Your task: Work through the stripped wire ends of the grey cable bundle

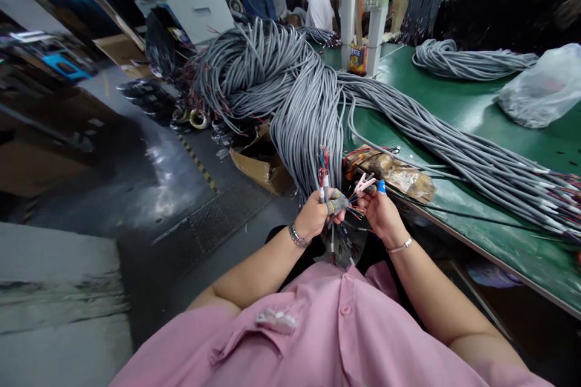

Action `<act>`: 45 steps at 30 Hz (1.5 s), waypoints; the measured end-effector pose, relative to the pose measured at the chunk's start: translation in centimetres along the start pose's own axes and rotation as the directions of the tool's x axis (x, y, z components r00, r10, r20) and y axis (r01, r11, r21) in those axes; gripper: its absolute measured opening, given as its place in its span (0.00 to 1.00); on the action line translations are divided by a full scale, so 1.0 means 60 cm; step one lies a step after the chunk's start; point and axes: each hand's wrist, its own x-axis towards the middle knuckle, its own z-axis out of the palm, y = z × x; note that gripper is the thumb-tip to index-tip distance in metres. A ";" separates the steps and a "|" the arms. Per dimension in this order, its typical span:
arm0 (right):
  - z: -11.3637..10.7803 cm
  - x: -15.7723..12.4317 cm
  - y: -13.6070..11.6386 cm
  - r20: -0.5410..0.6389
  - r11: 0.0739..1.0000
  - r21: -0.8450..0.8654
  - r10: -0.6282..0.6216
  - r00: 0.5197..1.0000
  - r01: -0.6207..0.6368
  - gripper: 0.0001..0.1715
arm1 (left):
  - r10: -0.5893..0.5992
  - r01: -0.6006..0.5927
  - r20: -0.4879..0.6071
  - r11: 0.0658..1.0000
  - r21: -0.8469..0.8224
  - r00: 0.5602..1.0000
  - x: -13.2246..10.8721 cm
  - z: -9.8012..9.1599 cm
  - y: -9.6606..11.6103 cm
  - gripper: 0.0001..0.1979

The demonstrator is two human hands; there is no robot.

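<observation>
Left hand (318, 213) clasps cables (325, 182); right hand (379, 208) pinches clip (365, 183).

Head-worn view, facing forward and down, near left hand (316, 213), right hand (380, 213)

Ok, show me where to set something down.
The broadest bare patch on the green table lies between the long cable run and the coiled cables, left of the plastic bag. A narrower strip runs along the near edge, crossed by a black cable. The taped block crowds the stretch by the right hand.
</observation>
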 end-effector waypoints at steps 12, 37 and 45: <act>0.025 0.024 -0.002 0.042 0.978 0.208 -0.043 0.998 0.034 0.21 | -0.097 0.096 0.036 0.995 0.033 0.995 0.025 0.011 -0.009 0.12; 0.024 0.015 -0.009 0.048 0.990 0.119 -0.085 0.995 0.079 0.22 | 0.011 -0.008 -0.071 0.999 0.034 0.997 0.001 0.018 -0.005 0.13; 0.027 0.031 -0.001 0.004 0.969 0.244 -0.026 1.000 0.024 0.20 | -0.033 0.035 -0.090 0.999 0.026 0.995 0.014 0.018 -0.009 0.14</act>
